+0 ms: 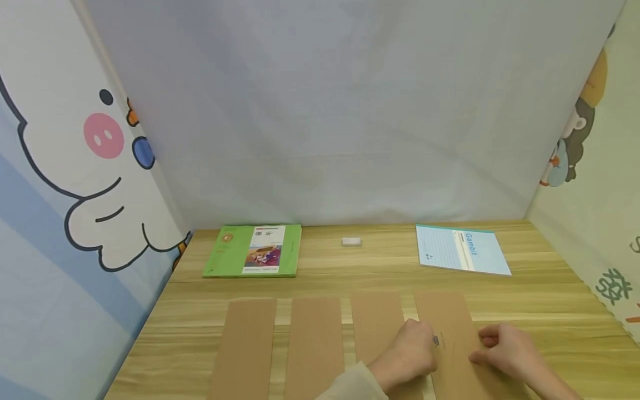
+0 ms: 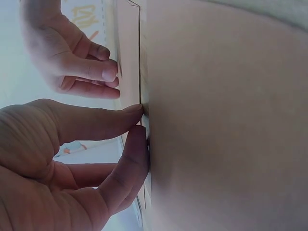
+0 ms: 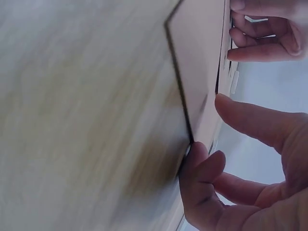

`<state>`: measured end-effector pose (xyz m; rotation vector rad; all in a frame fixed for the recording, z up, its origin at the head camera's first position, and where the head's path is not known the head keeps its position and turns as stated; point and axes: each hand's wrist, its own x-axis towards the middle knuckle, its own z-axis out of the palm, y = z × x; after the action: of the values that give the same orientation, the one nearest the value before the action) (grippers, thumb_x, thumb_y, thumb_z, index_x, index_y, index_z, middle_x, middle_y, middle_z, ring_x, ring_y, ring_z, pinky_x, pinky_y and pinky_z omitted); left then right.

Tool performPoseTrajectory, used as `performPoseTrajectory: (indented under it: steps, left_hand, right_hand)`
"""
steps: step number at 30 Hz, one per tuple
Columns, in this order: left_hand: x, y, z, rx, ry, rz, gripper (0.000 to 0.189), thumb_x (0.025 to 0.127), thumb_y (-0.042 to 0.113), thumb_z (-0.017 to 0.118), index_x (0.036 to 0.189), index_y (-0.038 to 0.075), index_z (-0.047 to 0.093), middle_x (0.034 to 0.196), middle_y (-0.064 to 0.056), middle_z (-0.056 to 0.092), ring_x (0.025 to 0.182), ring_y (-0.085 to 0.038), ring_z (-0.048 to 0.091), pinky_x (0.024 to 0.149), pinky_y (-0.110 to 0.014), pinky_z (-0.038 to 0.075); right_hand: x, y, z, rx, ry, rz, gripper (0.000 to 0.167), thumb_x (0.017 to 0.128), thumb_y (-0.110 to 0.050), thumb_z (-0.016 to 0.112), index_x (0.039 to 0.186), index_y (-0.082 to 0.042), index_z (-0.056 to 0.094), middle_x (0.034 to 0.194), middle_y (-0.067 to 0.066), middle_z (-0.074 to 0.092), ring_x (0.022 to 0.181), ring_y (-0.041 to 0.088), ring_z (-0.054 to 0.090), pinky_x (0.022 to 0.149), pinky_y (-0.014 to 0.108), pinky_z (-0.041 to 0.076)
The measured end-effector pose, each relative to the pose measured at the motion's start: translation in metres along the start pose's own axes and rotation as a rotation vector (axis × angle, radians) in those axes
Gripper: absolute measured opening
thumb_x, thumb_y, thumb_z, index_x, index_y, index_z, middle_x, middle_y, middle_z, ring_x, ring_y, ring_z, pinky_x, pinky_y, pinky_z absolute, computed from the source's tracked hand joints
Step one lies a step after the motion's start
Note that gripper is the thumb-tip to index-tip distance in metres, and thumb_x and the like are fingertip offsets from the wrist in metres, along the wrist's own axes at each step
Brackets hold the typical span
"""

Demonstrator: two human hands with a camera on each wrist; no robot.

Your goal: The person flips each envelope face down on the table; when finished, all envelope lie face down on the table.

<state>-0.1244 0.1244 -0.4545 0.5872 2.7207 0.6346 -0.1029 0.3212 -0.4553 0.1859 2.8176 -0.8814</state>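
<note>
The rightmost cardboard strip point(image 1: 447, 311), brown with a small dark print, lies lengthwise on the wooden table between both hands. My left hand point(image 1: 407, 355) pinches its left edge; in the left wrist view the thumb and curled index fingertips meet at that edge. At its right edge is my right hand point(image 1: 510, 353), its thumb point(image 3: 236, 108) over the top face and a bent finger point(image 3: 197, 156) against the edge. A neighbouring cardboard strip point(image 1: 377, 316) passes partly beneath the left hand and sleeve, which hide its lower part.
Two more cardboard strips point(image 1: 315, 344) lie side by side to the left. Along the back of the table point(image 1: 165, 333) sit a green book point(image 1: 227, 253), a small white eraser-like block point(image 1: 351, 241) and a light blue Gambit notebook point(image 1: 445, 250). Printed curtains point(image 1: 320, 111) enclose the table.
</note>
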Motion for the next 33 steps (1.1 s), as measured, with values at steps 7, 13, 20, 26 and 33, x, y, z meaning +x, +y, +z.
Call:
performPoseTrajectory:
  steps: [7, 13, 20, 26, 33]
  left_hand:
    - [0.000, -0.001, 0.000, -0.023, 0.006, 0.000, 0.021, 0.063, -0.002, 0.077, 0.064, 0.008, 0.058, 0.057, 0.001, 0.049, 0.042, -0.008, 0.046, 0.035, -0.017, 0.036]
    - [0.001, -0.003, 0.001, -0.015, 0.011, -0.001, 0.018, 0.064, -0.001, 0.077, 0.067, 0.006, 0.061, 0.059, 0.000, 0.050, 0.043, -0.008, 0.046, 0.036, -0.016, 0.037]
    - [0.006, -0.006, 0.002, 0.073, 0.040, 0.029, 0.020, 0.061, 0.008, 0.082, 0.066, 0.007, 0.062, 0.069, -0.001, 0.054, 0.055, -0.009, 0.045, 0.045, -0.017, 0.039]
    - [0.008, -0.006, 0.002, 0.097, 0.052, 0.052, 0.024, 0.059, 0.012, 0.083, 0.072, 0.005, 0.064, 0.076, -0.001, 0.052, 0.063, -0.009, 0.044, 0.051, -0.017, 0.039]
    - [0.007, -0.008, 0.006, 0.070, 0.090, 0.138, 0.022, 0.056, 0.007, 0.078, 0.062, 0.009, 0.057, 0.071, 0.002, 0.046, 0.064, -0.008, 0.041, 0.052, -0.016, 0.038]
  right_hand:
    - [0.001, 0.003, 0.001, 0.037, -0.013, 0.008, 0.062, 0.068, -0.026, 0.086, 0.106, 0.015, 0.060, 0.089, 0.012, 0.067, 0.085, 0.031, 0.062, 0.074, 0.045, 0.051]
    - [0.001, 0.007, 0.002, 0.076, -0.001, -0.022, 0.056, 0.069, -0.021, 0.085, 0.107, 0.012, 0.061, 0.085, 0.003, 0.065, 0.080, 0.022, 0.061, 0.069, 0.038, 0.050]
    - [-0.001, 0.012, -0.004, 0.104, 0.016, -0.079, 0.047, 0.074, -0.007, 0.078, 0.113, 0.010, 0.059, 0.087, 0.004, 0.064, 0.083, 0.022, 0.059, 0.068, 0.036, 0.047]
    - [-0.003, 0.018, -0.012, 0.277, -0.068, -0.110, 0.043, 0.086, -0.003, 0.066, 0.123, 0.013, 0.051, 0.095, 0.014, 0.067, 0.085, 0.023, 0.063, 0.065, 0.032, 0.051]
    - [-0.009, 0.025, -0.018, 0.533, -0.216, -0.143, 0.047, 0.097, -0.003, 0.050, 0.134, 0.020, 0.030, 0.096, 0.017, 0.067, 0.067, 0.015, 0.056, 0.056, 0.030, 0.048]
